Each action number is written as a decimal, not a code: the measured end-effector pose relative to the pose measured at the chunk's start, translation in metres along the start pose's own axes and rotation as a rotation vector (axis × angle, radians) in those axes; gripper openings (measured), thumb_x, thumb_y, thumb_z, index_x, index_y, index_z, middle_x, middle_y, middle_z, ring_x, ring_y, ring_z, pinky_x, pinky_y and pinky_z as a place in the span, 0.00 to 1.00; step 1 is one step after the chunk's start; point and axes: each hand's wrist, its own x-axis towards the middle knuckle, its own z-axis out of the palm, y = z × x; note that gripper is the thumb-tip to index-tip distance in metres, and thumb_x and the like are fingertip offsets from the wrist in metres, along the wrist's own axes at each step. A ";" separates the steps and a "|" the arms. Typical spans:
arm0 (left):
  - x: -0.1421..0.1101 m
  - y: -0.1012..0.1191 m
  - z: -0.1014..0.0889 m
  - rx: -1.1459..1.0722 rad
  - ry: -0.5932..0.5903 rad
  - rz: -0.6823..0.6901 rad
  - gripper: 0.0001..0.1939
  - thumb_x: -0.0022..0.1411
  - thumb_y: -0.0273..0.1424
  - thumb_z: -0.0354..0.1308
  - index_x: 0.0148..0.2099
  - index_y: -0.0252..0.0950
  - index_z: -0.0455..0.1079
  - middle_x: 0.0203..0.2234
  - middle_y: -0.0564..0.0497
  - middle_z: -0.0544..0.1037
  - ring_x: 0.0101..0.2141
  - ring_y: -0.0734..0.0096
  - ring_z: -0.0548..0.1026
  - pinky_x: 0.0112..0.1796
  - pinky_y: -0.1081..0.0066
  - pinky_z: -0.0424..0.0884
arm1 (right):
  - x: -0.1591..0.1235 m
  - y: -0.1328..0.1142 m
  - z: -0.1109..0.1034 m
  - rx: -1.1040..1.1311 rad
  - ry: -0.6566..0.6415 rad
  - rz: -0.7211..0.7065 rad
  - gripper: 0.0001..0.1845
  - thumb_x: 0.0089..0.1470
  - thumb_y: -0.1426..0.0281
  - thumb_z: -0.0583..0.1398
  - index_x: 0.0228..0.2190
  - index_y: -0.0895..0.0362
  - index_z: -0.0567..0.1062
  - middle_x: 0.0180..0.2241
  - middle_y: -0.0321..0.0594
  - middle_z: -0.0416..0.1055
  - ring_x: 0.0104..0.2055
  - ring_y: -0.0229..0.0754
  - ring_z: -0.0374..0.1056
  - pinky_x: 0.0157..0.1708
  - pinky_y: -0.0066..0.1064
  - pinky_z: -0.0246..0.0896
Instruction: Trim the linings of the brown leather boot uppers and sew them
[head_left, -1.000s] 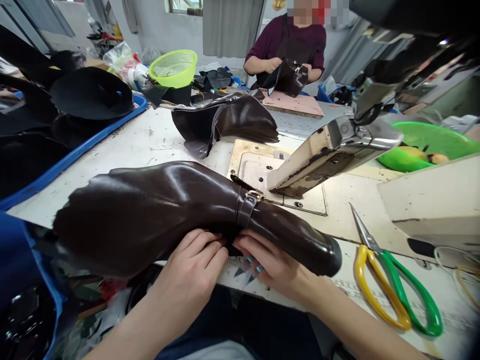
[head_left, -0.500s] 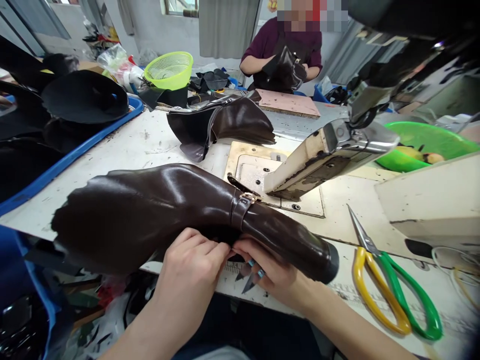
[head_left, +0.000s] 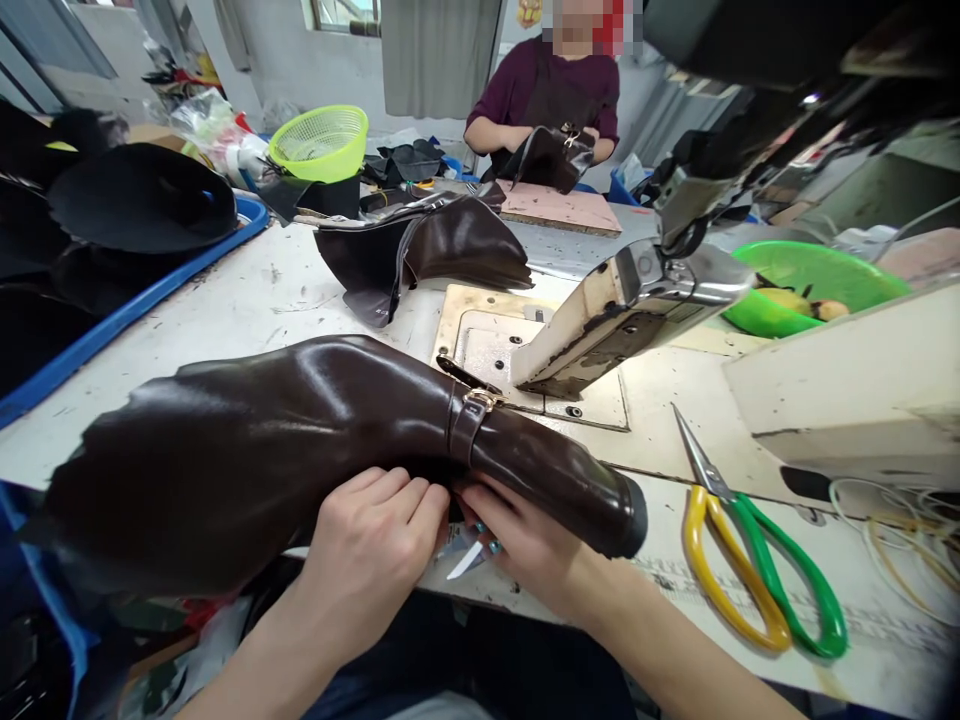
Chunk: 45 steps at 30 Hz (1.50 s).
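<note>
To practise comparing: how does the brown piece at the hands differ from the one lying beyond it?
The near piece has a buckled strap; the far piece shows none. The left hand and right hand touch the near piece; neither touches the far piece. The far piece gapes open; the near piece shows mostly its outside. Both are glossy dark brown.

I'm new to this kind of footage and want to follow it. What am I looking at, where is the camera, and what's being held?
There is no robot: these are a person's bare hands, seen from one camera worn on the head. The left hand and right hand hold a dark brown boot with a buckled strap, by its near side. It lies on a pale table, in front of a machine. Scissors with yellow and green handles lie to the right; another brown leather piece lies behind the boot. Farther off, another person handles something similar.
</note>
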 end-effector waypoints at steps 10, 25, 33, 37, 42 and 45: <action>-0.023 -0.003 -0.007 -0.090 -0.092 0.098 0.12 0.68 0.21 0.53 0.51 0.34 0.72 0.42 0.46 0.76 0.42 0.63 0.72 0.46 0.62 0.67 | 0.000 -0.001 0.002 -0.003 0.090 -0.073 0.13 0.66 0.78 0.52 0.41 0.62 0.77 0.37 0.45 0.76 0.40 0.44 0.74 0.45 0.34 0.69; -0.033 0.011 -0.002 -0.159 -0.098 -0.063 0.12 0.67 0.25 0.52 0.51 0.35 0.71 0.47 0.42 0.72 0.47 0.58 0.68 0.47 0.57 0.71 | 0.000 -0.002 0.006 -0.045 0.224 -0.148 0.13 0.63 0.78 0.56 0.45 0.63 0.79 0.40 0.46 0.79 0.41 0.45 0.77 0.54 0.36 0.70; -0.028 0.013 -0.001 -0.122 -0.108 -0.047 0.10 0.66 0.23 0.53 0.47 0.33 0.72 0.42 0.42 0.74 0.43 0.57 0.72 0.44 0.56 0.73 | 0.000 -0.002 -0.005 -0.051 0.091 -0.128 0.19 0.69 0.76 0.48 0.43 0.60 0.79 0.38 0.45 0.79 0.40 0.44 0.76 0.47 0.36 0.73; -0.031 0.012 -0.004 -0.088 -0.102 -0.004 0.13 0.65 0.21 0.54 0.50 0.32 0.73 0.44 0.41 0.75 0.47 0.56 0.72 0.49 0.55 0.71 | 0.000 0.000 -0.006 -0.047 0.117 -0.189 0.20 0.69 0.77 0.47 0.41 0.60 0.78 0.39 0.45 0.79 0.41 0.44 0.76 0.45 0.34 0.71; -0.038 0.011 -0.003 -0.115 -0.083 0.011 0.17 0.63 0.17 0.54 0.53 0.29 0.72 0.47 0.41 0.75 0.55 0.57 0.69 0.59 0.58 0.62 | 0.003 0.000 -0.006 -0.102 0.108 -0.206 0.22 0.69 0.78 0.45 0.41 0.61 0.79 0.39 0.44 0.80 0.41 0.42 0.76 0.49 0.32 0.70; -0.039 0.008 0.000 -0.094 -0.083 -0.003 0.20 0.61 0.16 0.53 0.56 0.26 0.69 0.47 0.41 0.74 0.51 0.59 0.70 0.58 0.58 0.62 | 0.002 0.002 -0.005 -0.085 0.082 -0.197 0.19 0.68 0.78 0.48 0.41 0.60 0.79 0.40 0.43 0.80 0.42 0.43 0.75 0.52 0.33 0.68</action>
